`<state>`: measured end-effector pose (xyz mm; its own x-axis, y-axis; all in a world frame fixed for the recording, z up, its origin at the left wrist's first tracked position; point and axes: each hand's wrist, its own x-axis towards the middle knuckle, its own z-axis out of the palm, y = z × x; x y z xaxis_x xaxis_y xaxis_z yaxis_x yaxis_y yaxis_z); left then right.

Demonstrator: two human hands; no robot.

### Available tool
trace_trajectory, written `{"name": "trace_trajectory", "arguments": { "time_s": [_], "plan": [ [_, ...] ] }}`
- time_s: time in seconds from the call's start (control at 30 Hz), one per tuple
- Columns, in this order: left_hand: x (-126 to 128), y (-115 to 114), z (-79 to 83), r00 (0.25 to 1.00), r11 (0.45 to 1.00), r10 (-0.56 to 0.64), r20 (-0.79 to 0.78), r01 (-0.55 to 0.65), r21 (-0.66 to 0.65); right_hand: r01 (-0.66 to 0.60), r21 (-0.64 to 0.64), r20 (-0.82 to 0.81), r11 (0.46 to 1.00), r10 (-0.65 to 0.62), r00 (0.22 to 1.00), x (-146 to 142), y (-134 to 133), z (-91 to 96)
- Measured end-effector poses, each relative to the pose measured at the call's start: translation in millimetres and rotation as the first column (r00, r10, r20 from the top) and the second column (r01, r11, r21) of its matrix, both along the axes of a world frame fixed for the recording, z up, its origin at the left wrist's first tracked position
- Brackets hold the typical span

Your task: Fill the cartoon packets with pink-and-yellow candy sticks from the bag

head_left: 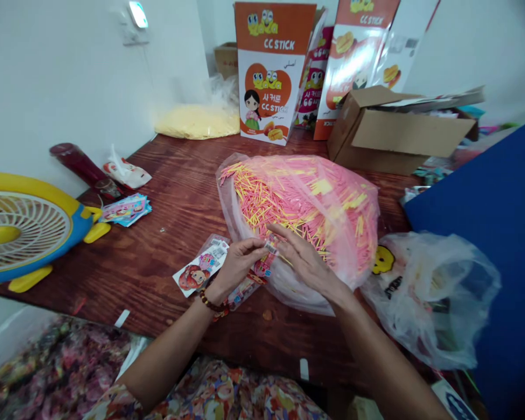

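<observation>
A small clear plastic packet [262, 267] with pink lettering and a barcode hangs from my left hand [236, 265], which pinches its upper end. My right hand [304, 262] is at the packet's top edge, fingers stretched out and partly apart; whether it touches the plastic cannot be made out. Just beyond both hands lies a large clear bag [332, 221] full of thin pink and yellow sticks, its mouth facing left. Flat printed packets [196, 271] lie left of my left hand. Another printed packet [245, 290] is partly hidden under my left wrist.
A yellow-and-blue fan [30, 224] stands at left, near a dark red bottle [81, 166] and printed wrappers [129, 210]. Printed boxes [271, 70], an opened carton [385, 134] and a yellow-filled bag [196, 121] line the back. A crumpled plastic bag [441, 291] sits right.
</observation>
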<state>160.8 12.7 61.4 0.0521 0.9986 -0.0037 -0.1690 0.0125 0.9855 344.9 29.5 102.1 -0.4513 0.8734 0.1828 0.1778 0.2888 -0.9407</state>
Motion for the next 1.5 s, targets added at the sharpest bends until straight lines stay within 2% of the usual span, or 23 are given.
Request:
{"name": "trace_trajectory", "arguments": {
  "time_s": [0.07,0.13,0.2,0.3,0.37,0.47,0.57,0.67,0.77,0.9,1.03,1.2,1.37,1.5],
  "plan": [
    [-1.4,1.2,1.0,0.999,0.999,0.032,0.000,-0.032,0.014,0.034,-0.012,-0.017,0.999,-0.035,0.999,5.5,0.9,0.7],
    [-2.6,1.2,3.2,0.999,0.998,0.049,-0.023,-0.048,0.035,0.080,0.020,0.030,0.997,-0.081,0.996,8.4,0.4,1.7],
    [-2.8,-0.2,6.4,0.996,0.994,0.069,-0.048,-0.064,0.087,0.072,0.059,0.077,0.996,-0.077,0.994,9.1,-0.2,3.1],
    [-1.6,-3.3,12.2,0.990,0.978,0.108,-0.095,-0.089,0.190,0.094,0.080,0.046,0.992,-0.098,0.994,8.3,1.8,4.9],
    [-0.9,-4.8,15.4,0.982,0.972,0.131,-0.140,-0.099,0.214,0.117,0.101,0.038,0.988,-0.122,0.992,7.4,5.0,5.5],
    [-2.0,-4.6,17.2,0.974,0.979,0.153,-0.164,-0.127,0.160,0.076,0.058,0.022,0.995,-0.077,0.997,5.1,9.5,4.2],
    [-4.7,-3.0,16.2,0.990,0.993,0.113,-0.083,-0.110,0.044,0.147,-0.072,-0.063,0.987,-0.151,0.987,2.4,12.7,-0.4],
    [-7.7,-3.1,14.7,0.998,0.992,-0.042,0.039,0.046,-0.120,0.177,-0.166,-0.100,0.970,-0.195,0.976,0.2,13.7,-7.8],
    [-10.0,-4.9,13.7,0.985,0.960,-0.159,0.067,0.170,-0.221,0.182,-0.190,-0.110,0.965,-0.205,0.973,-1.9,12.3,-15.0],
    [-11.0,-6.3,11.9,0.990,0.966,-0.134,0.049,0.142,-0.216,0.124,-0.263,-0.167,0.957,-0.172,0.971,-6.1,10.5,-20.7],
    [-11.1,-6.1,9.3,0.992,0.979,-0.122,-0.042,0.113,-0.169,0.061,-0.335,-0.232,0.940,-0.145,0.962,-11.7,12.3,-25.7],
    [-17.9,-10.5,7.4,0.982,0.971,-0.147,-0.115,0.121,-0.207,0.121,-0.233,-0.124,0.965,-0.153,0.980,-16.9,14.3,-31.3],
    [-46.6,-21.6,3.1,0.957,0.958,-0.160,-0.242,0.091,-0.270,0.058,-0.297,-0.051,0.953,-0.077,0.996,-33.4,11.0,-30.7],
    [-77.6,-30.4,-7.6,0.906,0.972,-0.118,-0.405,0.023,-0.232,0.046,-0.364,0.073,0.930,-0.020,0.997,-55.1,13.1,-42.2]
  ]
}}
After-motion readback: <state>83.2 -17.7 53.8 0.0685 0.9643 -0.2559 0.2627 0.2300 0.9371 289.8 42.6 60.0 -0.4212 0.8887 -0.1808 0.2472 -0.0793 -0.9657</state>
